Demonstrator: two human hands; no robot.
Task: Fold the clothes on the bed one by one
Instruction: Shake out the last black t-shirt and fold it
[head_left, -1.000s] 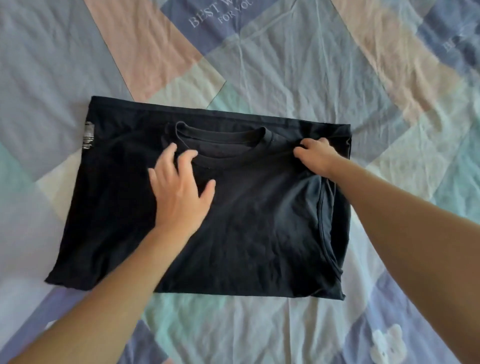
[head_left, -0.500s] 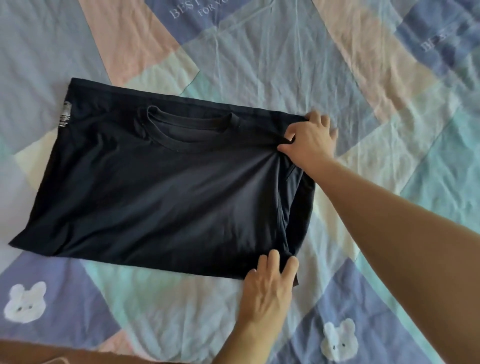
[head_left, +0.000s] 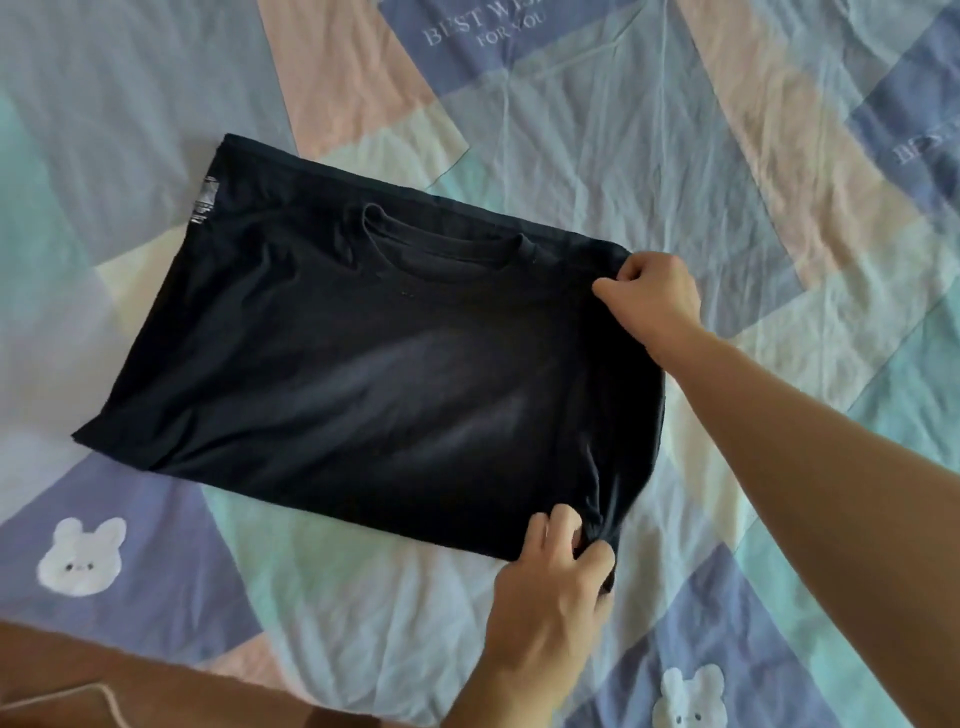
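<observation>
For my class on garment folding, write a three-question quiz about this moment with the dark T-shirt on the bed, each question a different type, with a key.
1. True or false: both hands pinch the dark T-shirt along its right edge.
2. Which hand grips the corner nearer the neckline? A) left hand B) right hand
3. Fill in: the patchwork bedsheet carries white ____ faces.

Key: 1 true; 2 B; 3 bunny.
</observation>
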